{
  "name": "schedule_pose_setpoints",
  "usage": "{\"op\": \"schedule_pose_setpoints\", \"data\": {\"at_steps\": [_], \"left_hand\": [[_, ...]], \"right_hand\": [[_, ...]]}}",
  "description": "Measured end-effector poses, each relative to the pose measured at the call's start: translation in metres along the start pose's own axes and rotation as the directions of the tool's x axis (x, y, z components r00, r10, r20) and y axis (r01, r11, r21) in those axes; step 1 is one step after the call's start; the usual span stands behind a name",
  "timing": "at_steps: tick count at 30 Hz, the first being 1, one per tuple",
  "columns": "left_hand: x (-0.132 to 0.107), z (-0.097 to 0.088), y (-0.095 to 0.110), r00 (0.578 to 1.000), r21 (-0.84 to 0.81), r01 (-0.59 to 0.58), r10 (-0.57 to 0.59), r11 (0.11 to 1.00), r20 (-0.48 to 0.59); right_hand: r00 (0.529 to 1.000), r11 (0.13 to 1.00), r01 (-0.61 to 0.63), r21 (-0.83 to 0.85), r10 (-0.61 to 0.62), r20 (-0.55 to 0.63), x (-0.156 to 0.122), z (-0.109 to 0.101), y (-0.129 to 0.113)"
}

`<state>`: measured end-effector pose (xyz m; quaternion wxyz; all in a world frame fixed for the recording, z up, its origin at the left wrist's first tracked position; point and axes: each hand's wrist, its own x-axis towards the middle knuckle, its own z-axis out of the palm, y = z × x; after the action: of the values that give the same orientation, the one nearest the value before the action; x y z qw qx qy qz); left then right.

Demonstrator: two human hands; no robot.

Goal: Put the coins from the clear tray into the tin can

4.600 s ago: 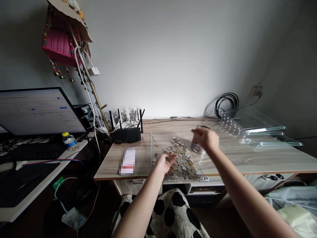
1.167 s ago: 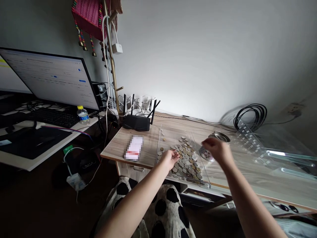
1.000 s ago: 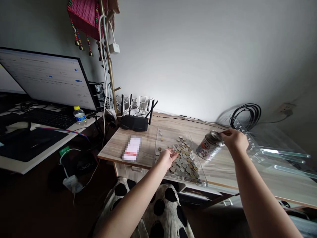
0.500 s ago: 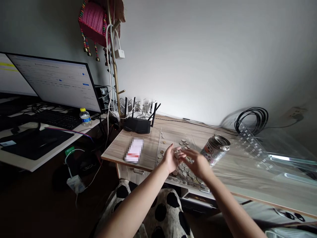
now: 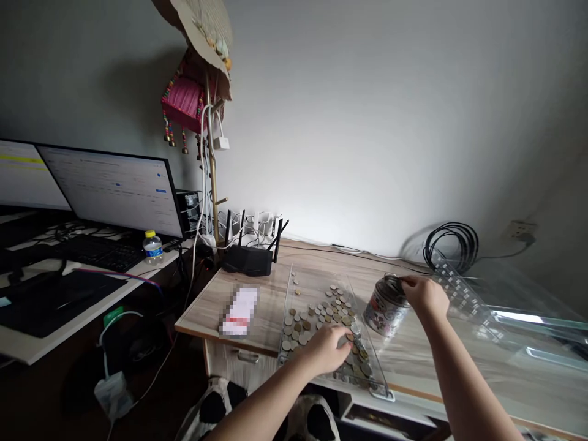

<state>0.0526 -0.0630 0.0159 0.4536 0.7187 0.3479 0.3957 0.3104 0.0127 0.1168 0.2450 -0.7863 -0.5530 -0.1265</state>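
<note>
Against a pale wall [image 5: 344,122] runs a wood-grain desk [image 5: 271,306]; to its left, on another desk, is a lit monitor [image 5: 110,190]. Lying flat at the front edge of the wood-grain desk is a clear tray [image 5: 315,285]. Just to its right stands a printed metal can [image 5: 384,312].

The right hand [image 5: 425,299] is at the top of the can, fingers bent together by the rim; whether they pinch anything cannot be told. The left hand [image 5: 328,349], palm down, reaches over the tray, loosely curved, thumb and forefinger apart, with nothing visible in its grasp.

Smallest are the coins [image 5: 337,317], silvery and brassy, scattered across the tray and densest around the left fingertips. The step in hand appears to be handling coins between tray and can, though the direction cannot be told. A next move would likely call for a light fingertip pinch, as the coins lie flat and crowded.
</note>
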Motion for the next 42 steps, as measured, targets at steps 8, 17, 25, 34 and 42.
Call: {"op": "schedule_pose_setpoints", "data": {"at_steps": [8, 17, 25, 34, 42], "left_hand": [[0.003, 0.000, -0.007, 0.998, 0.264, 0.043, -0.055, 0.964, 0.038], [0.015, 0.002, -0.020, 0.986, 0.331, 0.155, -0.165, 0.931, 0.000], [0.085, -0.030, -0.048, 0.963, 0.478, 0.153, -0.239, 0.865, 0.123], [0.057, -0.049, -0.029, 0.908, 0.482, -0.123, -0.097, 0.868, 0.407], [0.060, -0.032, -0.027, 0.903, 0.531, -0.107, -0.141, 0.841, 0.405]], "right_hand": [[0.990, 0.989, 0.141, -0.040, -0.141, 0.020, -0.008, -0.001, -0.011], [0.872, 0.700, 0.356, 0.619, -0.487, 0.050, -0.084, 0.081, -0.037], [0.808, 0.547, 0.102, 0.831, -0.533, 0.252, -0.072, 0.123, -0.016], [0.847, 0.540, 0.073, 0.839, -0.477, 0.233, -0.072, 0.127, -0.017], [0.867, 0.541, 0.065, 0.838, -0.446, 0.221, -0.074, 0.124, -0.019]]}}
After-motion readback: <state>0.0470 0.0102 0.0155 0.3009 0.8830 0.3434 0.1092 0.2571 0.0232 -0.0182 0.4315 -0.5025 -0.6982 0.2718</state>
